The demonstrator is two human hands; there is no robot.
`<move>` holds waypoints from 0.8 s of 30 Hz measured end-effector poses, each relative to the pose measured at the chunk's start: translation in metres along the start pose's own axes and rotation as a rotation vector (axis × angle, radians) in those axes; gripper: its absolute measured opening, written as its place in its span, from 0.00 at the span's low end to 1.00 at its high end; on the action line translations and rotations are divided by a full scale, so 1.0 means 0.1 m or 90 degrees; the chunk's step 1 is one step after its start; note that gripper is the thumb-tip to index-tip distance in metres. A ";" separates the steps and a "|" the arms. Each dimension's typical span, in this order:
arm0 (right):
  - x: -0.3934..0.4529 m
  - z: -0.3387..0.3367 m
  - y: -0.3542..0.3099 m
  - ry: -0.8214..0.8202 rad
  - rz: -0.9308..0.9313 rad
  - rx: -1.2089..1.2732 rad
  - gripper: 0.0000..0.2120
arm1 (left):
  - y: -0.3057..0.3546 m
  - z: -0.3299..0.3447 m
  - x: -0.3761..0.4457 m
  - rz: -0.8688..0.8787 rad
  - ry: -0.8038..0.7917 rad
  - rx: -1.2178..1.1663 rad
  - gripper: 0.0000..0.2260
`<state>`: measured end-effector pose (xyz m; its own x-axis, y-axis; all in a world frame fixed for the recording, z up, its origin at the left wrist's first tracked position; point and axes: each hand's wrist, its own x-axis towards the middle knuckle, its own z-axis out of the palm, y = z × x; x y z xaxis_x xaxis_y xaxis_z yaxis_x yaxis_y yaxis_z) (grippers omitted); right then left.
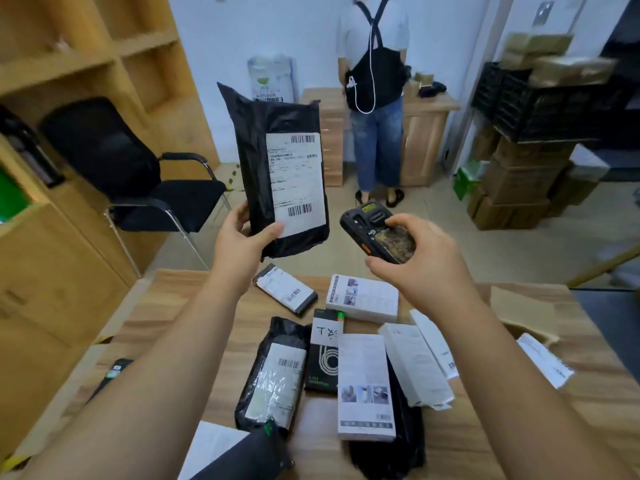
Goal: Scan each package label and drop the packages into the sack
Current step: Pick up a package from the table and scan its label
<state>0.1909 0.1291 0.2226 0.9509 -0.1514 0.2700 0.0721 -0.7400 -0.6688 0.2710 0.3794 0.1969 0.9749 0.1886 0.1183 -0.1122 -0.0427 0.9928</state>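
My left hand (242,237) grips the lower edge of a black plastic mailer (256,161), held upright above the table, its white barcode label (296,181) facing me. To its right, my right hand (419,261) holds a black handheld scanner (370,223), whose top end points up and away from me, a little apart from the mailer. On the wooden table (166,317) below lie several more packages: a black mailer (273,372), a small dark labelled parcel (285,288), white boxes (363,386) and a black box (323,355). No sack is in view.
A person (375,95) stands at a low wooden cabinet (426,133) beyond the table. A black chair (138,181) and wooden shelving (86,64) are at left. Stacked cartons (516,188) and a black crate (540,105) fill the right. An open cardboard box (519,310) sits at the table's right edge.
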 end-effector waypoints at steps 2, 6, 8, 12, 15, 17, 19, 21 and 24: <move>-0.03 -0.03 -0.17 -0.015 -0.009 -0.031 0.28 | 0.09 -0.13 0.02 0.012 0.011 -0.011 0.24; -0.10 -0.03 -0.43 -0.080 -0.015 -0.110 0.28 | 0.17 -0.37 0.09 0.034 0.025 -0.026 0.26; -0.13 -0.03 -0.51 -0.110 -0.011 -0.127 0.27 | 0.19 -0.44 0.10 0.043 0.031 -0.023 0.30; -0.16 -0.02 -0.64 -0.159 0.007 -0.134 0.28 | 0.23 -0.52 0.10 0.061 0.038 -0.021 0.30; -0.19 -0.04 -0.71 -0.176 0.014 -0.116 0.27 | 0.25 -0.54 0.09 0.063 0.040 -0.020 0.30; -0.20 -0.05 -0.73 -0.175 0.016 -0.100 0.26 | 0.25 -0.54 0.08 0.065 0.038 -0.017 0.30; -0.20 -0.06 -0.75 -0.168 0.013 -0.088 0.26 | 0.25 -0.54 0.09 0.061 0.036 -0.014 0.29; -0.19 -0.07 -0.76 -0.166 0.009 -0.081 0.26 | 0.25 -0.56 0.09 0.059 0.039 -0.014 0.29; -0.15 -0.09 -0.75 -0.174 0.009 -0.068 0.25 | 0.25 -0.57 0.11 0.060 0.045 -0.002 0.28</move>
<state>0.1681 0.1810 0.2746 0.9985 0.0094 0.0544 0.0397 -0.8064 -0.5900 0.2680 0.4367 0.2245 0.9438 0.2531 0.2127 -0.2038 -0.0612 0.9771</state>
